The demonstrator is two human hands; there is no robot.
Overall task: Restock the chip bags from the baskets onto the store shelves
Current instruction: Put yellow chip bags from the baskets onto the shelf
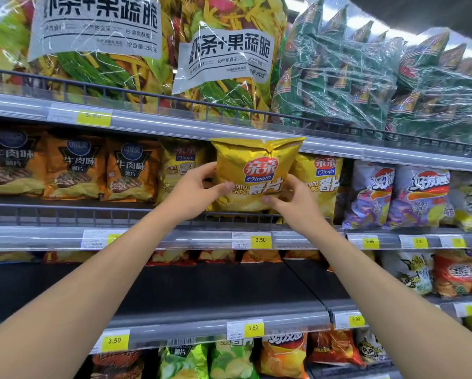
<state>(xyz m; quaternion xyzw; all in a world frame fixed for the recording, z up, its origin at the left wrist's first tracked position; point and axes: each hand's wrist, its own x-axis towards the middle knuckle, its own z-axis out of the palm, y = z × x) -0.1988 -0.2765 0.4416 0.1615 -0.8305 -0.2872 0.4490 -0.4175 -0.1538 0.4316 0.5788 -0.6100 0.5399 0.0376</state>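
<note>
Now your crinkled gold foil chip bag [256, 173] hangs upright before the grey wire-railed middle shelf [65, 214], your left hand [194, 192] and right hand [292, 203] pinching its sides. It looks not yet shelved; baskets are unseen.

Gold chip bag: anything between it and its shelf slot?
Nothing clearly: left hand and right hand hold the gold chip bag between two matching bags, its bottom at the wire rail; behind it is hidden.

The yellow chip bag [256, 173] is glossy, crinkled foil-like film, the big packs [338, 77] above are wrapped in clear shiny plastic, the shelf rail [147, 95] is dark matt metal wire, and the price strips [174, 239] are smooth translucent plastic.
</note>
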